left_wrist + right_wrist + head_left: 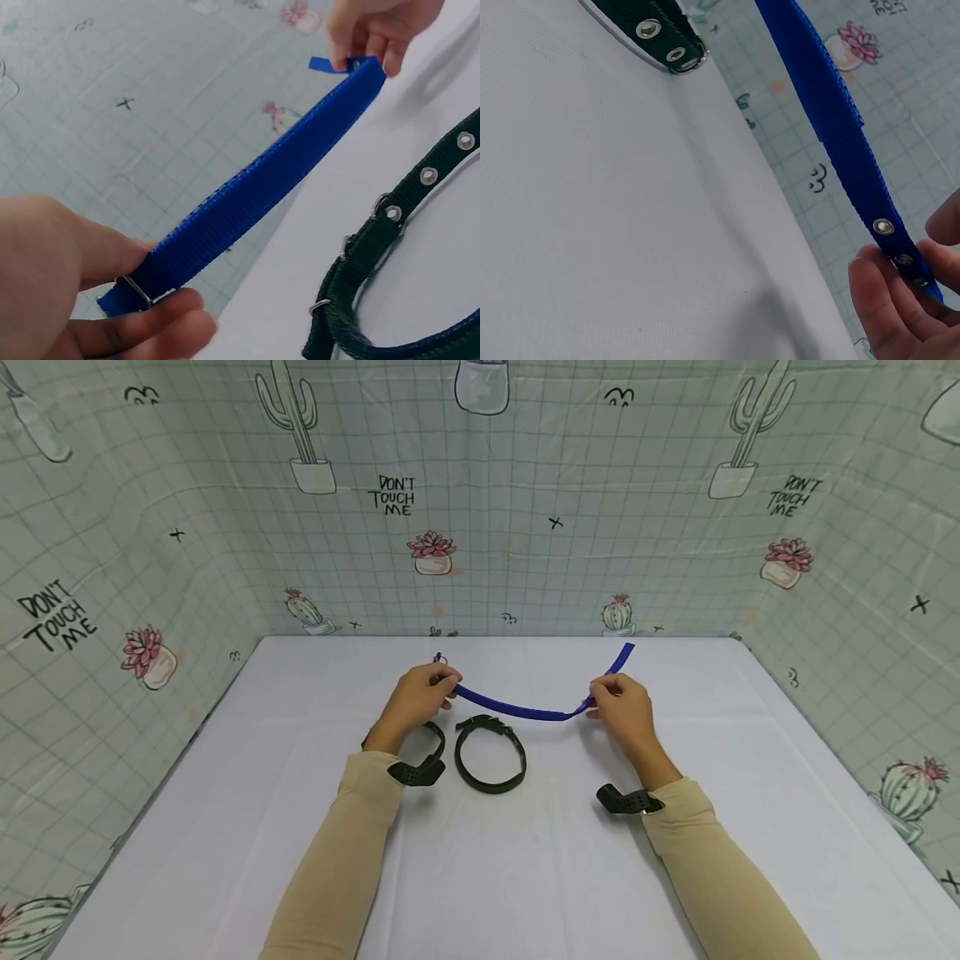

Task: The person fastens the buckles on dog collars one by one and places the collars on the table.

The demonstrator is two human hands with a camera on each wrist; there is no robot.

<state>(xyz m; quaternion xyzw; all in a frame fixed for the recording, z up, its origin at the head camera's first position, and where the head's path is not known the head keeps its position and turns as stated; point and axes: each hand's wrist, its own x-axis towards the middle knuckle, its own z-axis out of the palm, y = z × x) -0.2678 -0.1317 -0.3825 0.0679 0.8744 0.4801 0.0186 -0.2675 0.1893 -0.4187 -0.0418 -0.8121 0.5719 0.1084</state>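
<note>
Above white table: left hand pinches buckle end of blue collar, right hand pinches eyelet end. Best keep strap untwisted, clear of dark green collar.

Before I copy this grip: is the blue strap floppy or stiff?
Probably floppy: the blue strap sags between the left hand and right hand. Likely light, since fingertip pinches hold it. Its woven surface should resist slipping.
</note>
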